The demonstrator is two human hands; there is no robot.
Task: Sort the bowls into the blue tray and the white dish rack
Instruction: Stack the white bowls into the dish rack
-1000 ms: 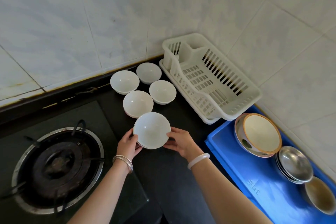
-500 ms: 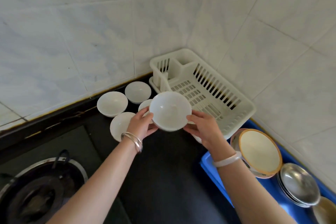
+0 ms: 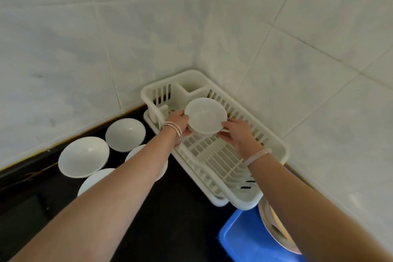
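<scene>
Both hands hold one white bowl (image 3: 205, 116) over the far half of the white dish rack (image 3: 274, 144). My left hand (image 3: 179, 122) grips its left rim and my right hand (image 3: 237, 132) grips its right rim. The bowl tilts slightly toward me, just above the rack's slats. Several more white bowls stand on the dark counter to the left: one (image 3: 125, 134) nearest the rack, a larger-looking one (image 3: 83, 156) further left, and two partly hidden under my left forearm. The blue tray (image 3: 244, 240) shows at the bottom right with an orange-rimmed bowl (image 3: 274, 227) in it, mostly hidden by my right arm.
White tiled walls (image 3: 297, 49) meet in a corner right behind the rack. The dark counter (image 3: 174, 208) runs between the loose bowls, the rack and the tray.
The bowl has risen from the counter and travelled right and away from me, from in front of the rack to above its far half. The view has swung right, and the stove burner has left the frame.
</scene>
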